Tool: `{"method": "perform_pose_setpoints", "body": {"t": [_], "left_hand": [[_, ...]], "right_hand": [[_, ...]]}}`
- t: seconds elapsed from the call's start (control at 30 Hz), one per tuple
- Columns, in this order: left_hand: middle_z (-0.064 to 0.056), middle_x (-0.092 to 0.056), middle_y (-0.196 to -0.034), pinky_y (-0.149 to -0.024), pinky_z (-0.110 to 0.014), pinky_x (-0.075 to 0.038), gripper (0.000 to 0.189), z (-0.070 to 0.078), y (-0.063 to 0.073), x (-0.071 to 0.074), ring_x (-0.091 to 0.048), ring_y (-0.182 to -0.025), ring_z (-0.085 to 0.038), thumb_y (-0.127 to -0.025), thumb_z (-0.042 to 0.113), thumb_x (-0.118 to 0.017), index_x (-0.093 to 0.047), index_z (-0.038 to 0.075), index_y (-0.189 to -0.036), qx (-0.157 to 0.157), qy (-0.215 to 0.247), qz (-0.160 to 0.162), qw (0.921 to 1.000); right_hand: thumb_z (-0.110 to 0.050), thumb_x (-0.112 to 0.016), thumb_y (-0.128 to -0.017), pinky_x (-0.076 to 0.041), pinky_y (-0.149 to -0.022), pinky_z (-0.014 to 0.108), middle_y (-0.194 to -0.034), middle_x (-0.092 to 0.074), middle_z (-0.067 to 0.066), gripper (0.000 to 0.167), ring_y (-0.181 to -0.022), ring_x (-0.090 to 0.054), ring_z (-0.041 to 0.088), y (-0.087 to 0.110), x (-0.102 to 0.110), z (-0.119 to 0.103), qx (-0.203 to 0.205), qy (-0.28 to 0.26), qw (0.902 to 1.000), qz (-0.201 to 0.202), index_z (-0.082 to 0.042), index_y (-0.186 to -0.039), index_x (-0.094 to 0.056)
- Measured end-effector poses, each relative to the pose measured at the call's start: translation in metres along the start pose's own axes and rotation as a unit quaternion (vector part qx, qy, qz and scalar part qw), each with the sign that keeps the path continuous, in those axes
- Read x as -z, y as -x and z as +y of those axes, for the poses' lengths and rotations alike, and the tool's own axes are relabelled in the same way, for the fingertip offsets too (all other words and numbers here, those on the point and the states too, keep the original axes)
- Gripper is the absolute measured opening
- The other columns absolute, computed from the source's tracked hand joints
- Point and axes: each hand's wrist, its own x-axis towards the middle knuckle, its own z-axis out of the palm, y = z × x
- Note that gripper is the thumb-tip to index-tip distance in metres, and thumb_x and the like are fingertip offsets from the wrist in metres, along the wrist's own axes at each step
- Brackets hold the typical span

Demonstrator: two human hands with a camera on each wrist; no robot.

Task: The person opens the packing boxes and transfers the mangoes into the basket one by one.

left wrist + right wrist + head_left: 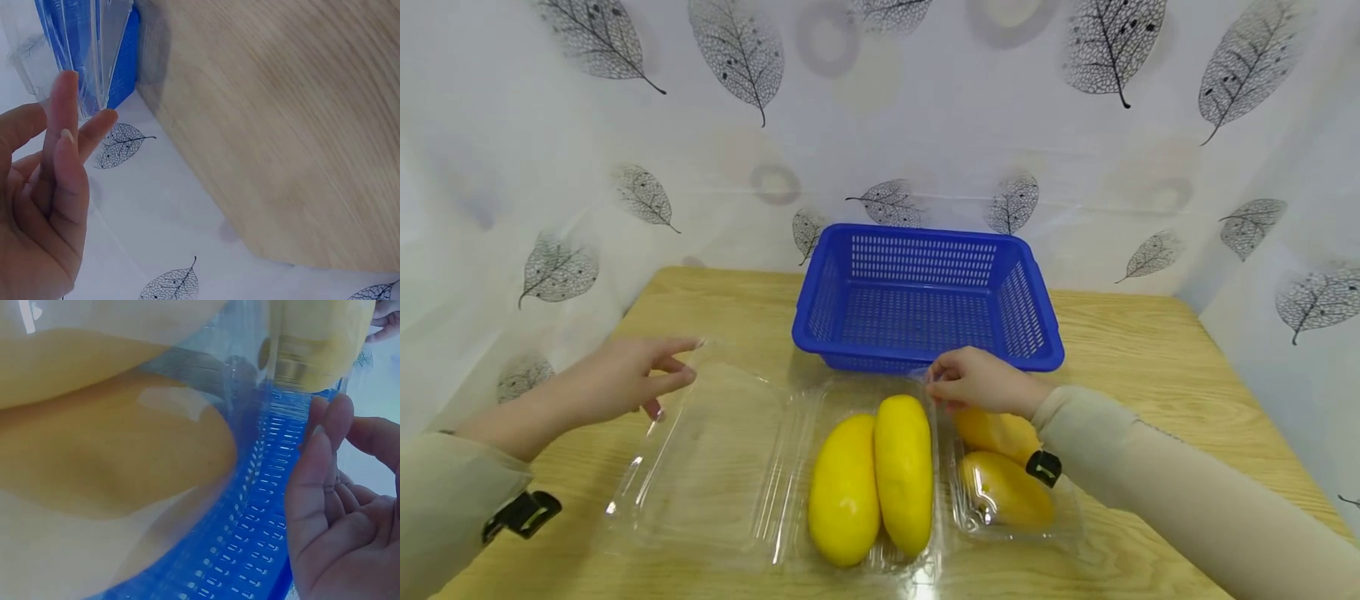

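Observation:
An unlatched clear plastic clamshell container [831, 404] lies flat on the table, its lid [715, 467] folded out to the left. Two large, smooth yellow fruits, probably mangoes [844, 500], lie side by side in its base. My left hand [625, 379] is at the lid's far left edge, fingers mostly straight, fingertips touching or very near the plastic. With thumb and fingertips, my right hand [981, 382] pinches the far right corner of the base. Below that forearm is a second clear container [970, 527] with orange-yellow mangoes [1007, 492], partly hidden by the sleeve.
A blue perforated plastic basket [880, 363] stands behind the containers, with nothing seen inside. The wood-grain table [1150, 367] backs onto a white curtain [887, 125] printed with grey leaves.

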Motion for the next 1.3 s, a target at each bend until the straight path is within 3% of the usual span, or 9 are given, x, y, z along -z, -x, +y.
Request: {"method": "perform_pose_setpoints", "body": {"t": [0.2, 0.47, 0.67, 0.93, 1.03, 1.17, 1.23, 1.3], "left_hand": [[-0.03, -0.058, -0.114, -0.049, -0.031, -0.049, 0.057, -0.009, -0.005, -0.007, -0.059, -0.053, -0.015, -0.095, 0.018, -0.053, -0.03, -0.01, -0.14, 0.014, -0.007, 0.002, 0.9999], [-0.03, -0.057, -0.114, -0.05, -0.033, -0.048, 0.06, -0.014, -0.012, -0.012, -0.061, -0.055, -0.015, -0.095, 0.014, -0.052, -0.024, -0.014, -0.139, 0.039, -0.003, -0.01, 0.9992], [-0.032, -0.055, -0.117, -0.056, -0.034, -0.05, 0.072, -0.017, -0.016, -0.014, -0.062, -0.059, -0.016, -0.093, 0.012, -0.055, -0.009, -0.01, -0.144, 0.037, 0.003, -0.023, 0.999], [-0.036, -0.047, -0.125, -0.074, -0.047, -0.048, 0.088, -0.016, -0.016, -0.015, -0.061, -0.063, -0.013, -0.092, 0.033, -0.057, 0.0, -0.009, -0.144, 0.018, -0.03, -0.017, 0.9993], [-0.038, -0.039, -0.13, -0.074, -0.045, -0.048, 0.092, -0.016, -0.018, -0.015, -0.06, -0.065, -0.014, -0.092, 0.039, -0.056, 0.004, -0.007, -0.145, 0.016, -0.024, -0.021, 0.9993], [-0.039, -0.033, -0.134, -0.07, -0.039, -0.049, 0.093, -0.017, -0.022, -0.016, -0.061, -0.07, -0.016, -0.092, 0.041, -0.055, 0.004, -0.006, -0.145, 0.016, -0.004, -0.025, 0.9996], [-0.04, -0.03, -0.135, -0.07, -0.04, -0.049, 0.091, -0.018, -0.024, -0.015, -0.063, -0.075, -0.02, -0.093, 0.039, -0.055, 0.003, -0.008, -0.145, 0.011, 0.003, -0.022, 0.9997], [-0.041, -0.028, -0.135, -0.077, -0.047, -0.049, 0.087, -0.019, -0.025, -0.015, -0.063, -0.087, -0.031, -0.094, 0.035, -0.054, 0.001, -0.009, -0.144, 0.001, 0.0, -0.015, 0.9999]], "right_hand": [[-0.023, -0.056, -0.093, -0.052, -0.074, 0.031, -0.087, -0.066, 0.002, 0.037, -0.074, -0.062, 0.014, 0.004, 0.002, 0.001, -0.025, 0.004, 0.9995, -0.017, 0.004, -0.117, -0.058], [-0.03, -0.056, -0.094, -0.051, -0.077, 0.034, -0.107, -0.061, 0.01, 0.065, -0.08, -0.06, 0.017, 0.017, -0.002, 0.002, -0.042, -0.025, 0.9972, -0.056, 0.005, -0.141, -0.029], [-0.031, -0.055, -0.094, -0.051, -0.079, 0.034, -0.128, -0.051, 0.021, 0.063, -0.08, -0.062, 0.018, 0.024, -0.004, 0.002, -0.021, -0.038, 0.9966, -0.07, 0.001, -0.142, -0.031], [-0.033, -0.055, -0.094, -0.051, -0.08, 0.032, -0.138, -0.04, 0.024, 0.063, -0.078, -0.064, 0.018, 0.026, -0.007, -0.002, -0.014, -0.048, 0.9946, -0.091, 0.001, -0.142, -0.032], [-0.032, -0.055, -0.094, -0.051, -0.08, 0.031, -0.13, -0.048, 0.023, 0.064, -0.078, -0.065, 0.018, 0.027, -0.009, -0.003, -0.011, -0.049, 0.9945, -0.092, 0.002, -0.142, -0.03], [-0.032, -0.056, -0.093, -0.051, -0.081, 0.031, -0.098, -0.066, 0.01, 0.065, -0.08, -0.065, 0.017, 0.027, -0.011, -0.005, -0.013, -0.041, 0.9945, -0.095, 0.001, -0.143, -0.03], [-0.032, -0.056, -0.093, -0.05, -0.081, 0.031, -0.086, -0.068, 0.005, 0.065, -0.082, -0.065, 0.016, 0.027, -0.013, -0.006, -0.016, -0.038, 0.9944, -0.097, 0.001, -0.143, -0.03], [-0.032, -0.056, -0.093, -0.05, -0.081, 0.031, -0.086, -0.068, 0.003, 0.065, -0.083, -0.065, 0.016, 0.027, -0.014, -0.006, -0.018, -0.04, 0.9941, -0.099, 0.001, -0.143, -0.029]]}}
